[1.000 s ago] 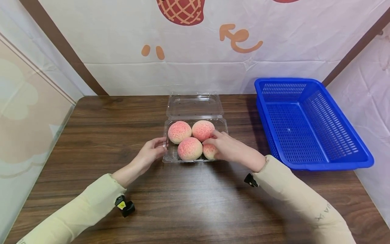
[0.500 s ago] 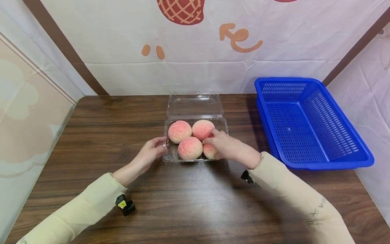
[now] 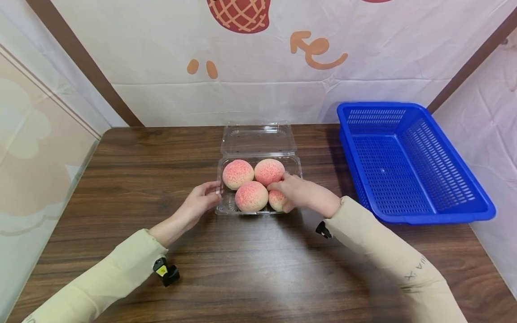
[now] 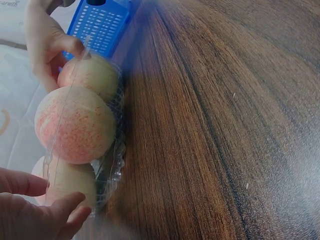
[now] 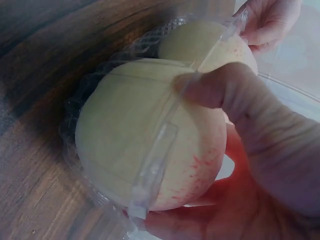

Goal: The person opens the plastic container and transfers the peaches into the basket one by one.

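The right hand (image 3: 300,190) is grasping a round, pink-speckled peach (image 3: 277,200) inside a clear plastic container (image 3: 229,205), at its near right corner; the left hand (image 3: 196,202) is touching the container's left side, digits loosely extended; three similar peaches (image 3: 251,196) are sitting within; its transparent lid (image 3: 258,140) is lying open behind; a slotted blue basket (image 3: 420,220) is standing to its right.
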Motion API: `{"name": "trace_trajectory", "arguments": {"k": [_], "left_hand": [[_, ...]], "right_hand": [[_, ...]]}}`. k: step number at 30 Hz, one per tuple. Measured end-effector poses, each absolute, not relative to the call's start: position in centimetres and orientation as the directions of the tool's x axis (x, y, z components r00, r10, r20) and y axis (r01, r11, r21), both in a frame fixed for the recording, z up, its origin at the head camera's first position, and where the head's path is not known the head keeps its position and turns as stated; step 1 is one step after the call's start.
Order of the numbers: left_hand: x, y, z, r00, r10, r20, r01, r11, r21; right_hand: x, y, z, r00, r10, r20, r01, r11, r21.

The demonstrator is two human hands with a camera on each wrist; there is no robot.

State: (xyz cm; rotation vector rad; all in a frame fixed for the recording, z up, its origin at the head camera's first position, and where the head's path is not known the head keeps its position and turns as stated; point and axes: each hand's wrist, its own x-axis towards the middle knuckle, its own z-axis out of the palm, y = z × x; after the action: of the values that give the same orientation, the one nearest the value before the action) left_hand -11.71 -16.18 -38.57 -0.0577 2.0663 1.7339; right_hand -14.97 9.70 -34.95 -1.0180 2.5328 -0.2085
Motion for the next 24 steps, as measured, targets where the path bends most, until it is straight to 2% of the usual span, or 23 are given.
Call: {"name": "trace_trajectory", "arguments": {"k": [4, 10, 24], "left_hand": [[-11.68, -16.22, -38.63, -0.901, 0.242, -0.362, -0.313, 0.217, 0.925], [-11.77, -16.16, -38.73, -0.901, 0.242, -0.361, -0.314, 0.211, 0.926], [-11.8, -16.14, -38.66, -0.909, 0.232, -0.346, -0.299, 0.217, 0.929]], "right_hand": [[-15.48, 9.7, -35.01, -0.629, -0.711, -0.315, -0.641, 0.703, -0.308], [-15.8, 9.8, -35.19, -0.637, -0.707, -0.309, -0.624, 0.707, -0.332], [-15.7, 9.79, -35.18, -0.646, -0.717, -0.262, -0.656, 0.697, -0.291]]}}
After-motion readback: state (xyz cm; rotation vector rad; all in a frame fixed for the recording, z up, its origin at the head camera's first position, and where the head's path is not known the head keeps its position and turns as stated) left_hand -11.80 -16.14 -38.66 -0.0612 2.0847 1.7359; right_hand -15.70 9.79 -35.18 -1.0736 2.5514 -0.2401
